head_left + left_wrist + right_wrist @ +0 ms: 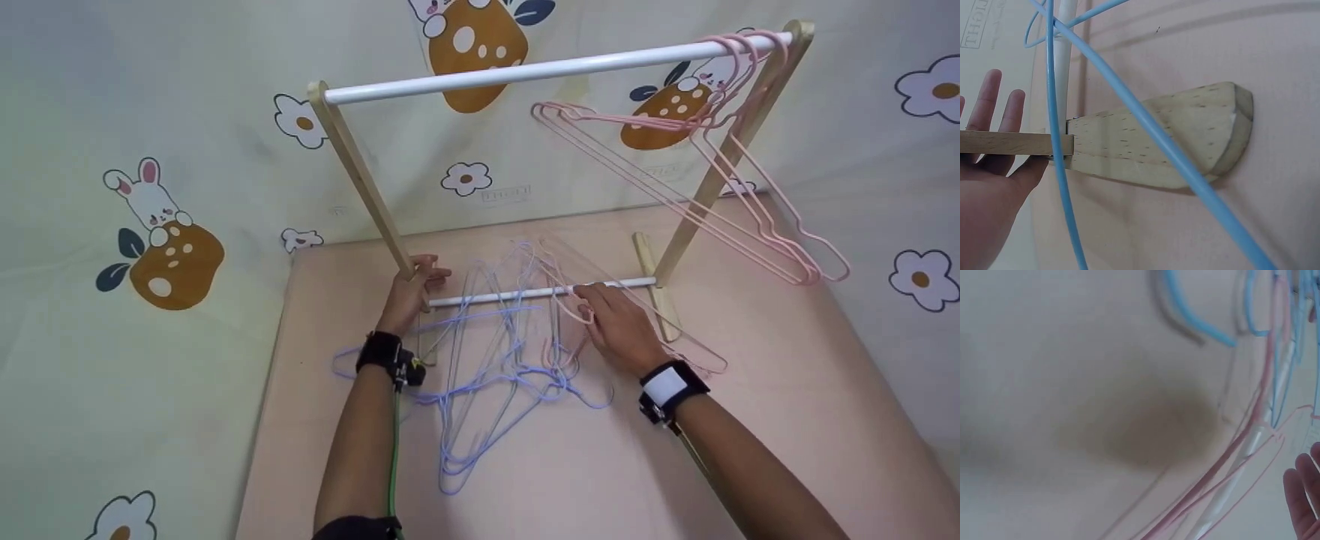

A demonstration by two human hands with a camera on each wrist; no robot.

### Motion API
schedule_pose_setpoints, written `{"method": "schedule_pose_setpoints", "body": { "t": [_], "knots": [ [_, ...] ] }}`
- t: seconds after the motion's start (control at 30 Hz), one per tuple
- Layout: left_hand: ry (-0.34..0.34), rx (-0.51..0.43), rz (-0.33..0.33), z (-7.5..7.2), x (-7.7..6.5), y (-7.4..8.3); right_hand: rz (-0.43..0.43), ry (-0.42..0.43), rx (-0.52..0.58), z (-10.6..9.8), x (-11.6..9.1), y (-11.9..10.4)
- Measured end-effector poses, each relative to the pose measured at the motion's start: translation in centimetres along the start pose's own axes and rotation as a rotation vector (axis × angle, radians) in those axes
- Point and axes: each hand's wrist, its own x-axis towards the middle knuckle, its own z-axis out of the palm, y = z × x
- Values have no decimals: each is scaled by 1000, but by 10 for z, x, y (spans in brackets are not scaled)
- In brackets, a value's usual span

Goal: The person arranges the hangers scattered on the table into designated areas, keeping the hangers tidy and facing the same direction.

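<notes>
My left hand (405,296) is at the bottom of the left wooden post (360,176) of a small clothes rack. In the left wrist view its fingers (1012,112) extend straight behind the post. My right hand (619,326) is at the lower white bar (495,297), its fingertips right beside a pink hanger (1202,484) lying across that bar. The right wrist view shows its fingers (1299,495) nearly straight, with nothing between them. Between both hands lies a tangled pile of blue hangers (517,369), with some pink ones among them.
Several pink hangers (697,124) hang at the right end of the top white bar (525,71). Wooden feet (667,319) support the rack on a pink surface (585,480). A patterned cloth wall (247,52) stands behind. Blue hanger wire (1151,124) crosses in front of the left foot.
</notes>
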Motion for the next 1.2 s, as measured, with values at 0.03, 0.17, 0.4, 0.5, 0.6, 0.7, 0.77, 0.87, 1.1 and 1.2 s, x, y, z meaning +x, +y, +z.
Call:
{"method": "schedule_pose_setpoints", "body": {
  "t": [0.03,0.17,0.4,0.5,0.6,0.7,0.77,0.87,1.1,1.2],
  "knots": [
    [5,-11,6,0,0,0,29,10,21,-1,2,0],
    [12,-18,6,1,0,-1,136,33,80,-7,9,-2],
    [1,52,-14,-1,-2,-2,181,97,88,-13,19,-3],
    [-13,49,-34,-2,-4,3,182,132,112,-13,23,-2],
    [-11,50,-35,-2,-4,3,199,173,141,-15,25,-1],
    [-1,60,-31,-2,-4,2,232,206,173,-17,28,0],
    [3,69,-20,-2,-2,-2,256,224,204,-18,29,1],
    [4,64,-14,-2,-2,-2,295,243,230,-21,31,2],
    [0,45,-14,-1,-1,0,363,259,251,-25,36,2],
    [-4,47,-18,-2,-1,0,365,264,226,-24,37,2]
  ]
}}
